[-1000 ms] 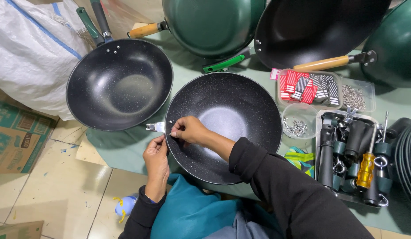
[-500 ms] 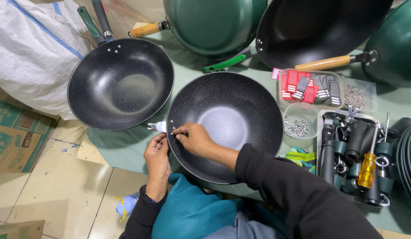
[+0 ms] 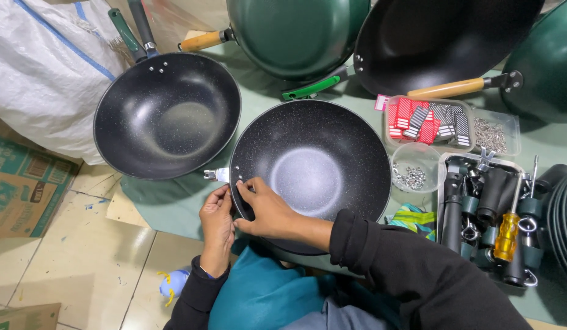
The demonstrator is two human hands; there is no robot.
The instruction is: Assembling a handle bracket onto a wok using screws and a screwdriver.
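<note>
L hand (image 3: 217, 221) braces the speckled wok (image 3: 311, 171) rim from outside, R hand (image 3: 266, 208) pinches at the rivet holes inside; metal bracket (image 3: 215, 175) just beyond fingertips, wok steadied w/ both.

Green-covered table (image 3: 173, 198) carries woks (image 3: 167, 116), trays (image 3: 479, 131).
</note>
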